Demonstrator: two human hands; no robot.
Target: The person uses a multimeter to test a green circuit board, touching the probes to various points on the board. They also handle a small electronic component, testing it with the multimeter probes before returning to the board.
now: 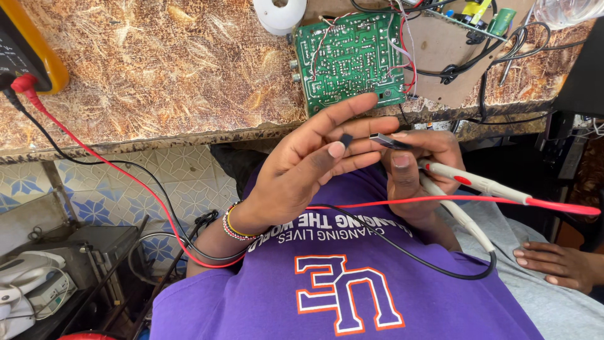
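Small black component (346,140) pinched in left hand (302,170) fingertips; both probes (469,181) gripped in right hand (415,170). Circuit board (349,60) untouched; probing not yet begun.

We see a tiny dark square part (346,139) pinched between the thumb and fingers of our left hand (302,170), held up just below the edge of the workbench. Our right hand (418,167) grips a small flat grey-and-black piece (388,140) lying level, its end pointing toward the dark part, close beside it. The same hand clasps two white test probes (469,182), one with a red tip and red lead, one trailing a black lead, both slanting down to the right.
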